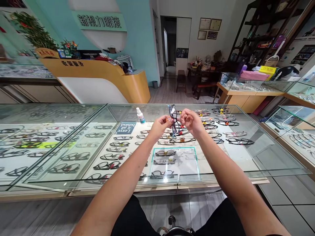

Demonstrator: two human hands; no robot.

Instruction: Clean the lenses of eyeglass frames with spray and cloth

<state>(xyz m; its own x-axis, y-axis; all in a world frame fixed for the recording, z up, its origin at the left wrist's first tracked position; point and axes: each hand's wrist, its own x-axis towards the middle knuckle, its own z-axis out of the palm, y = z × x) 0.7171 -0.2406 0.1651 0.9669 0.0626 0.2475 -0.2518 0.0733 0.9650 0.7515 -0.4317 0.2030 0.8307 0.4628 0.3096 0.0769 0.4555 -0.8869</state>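
Observation:
A pair of dark-framed eyeglasses (pixel 175 127) is held up over the glass counter, turned so one lens sits above the other. A pale patch shows on the upper lens. My left hand (pixel 160 126) is closed in a pinch at the middle of the frame, with a small orange piece at its fingertips that is too small to name. On the other side, my right hand (pixel 192 122) is curled close beside the lenses; whatever its fingers hold is hidden. A white spray bottle (pixel 140 115) stands upright on the counter, left of my hands.
The glass display counter (pixel 211 177) holds rows of eyeglasses, with a dark blue printed card (pixel 125 128) among them. Another glass case (pixel 261 88) stands at the right. Beyond are a curved wooden reception desk (pixel 98 70), a stool (pixel 181 78) and a dark shelf (pixel 256 39).

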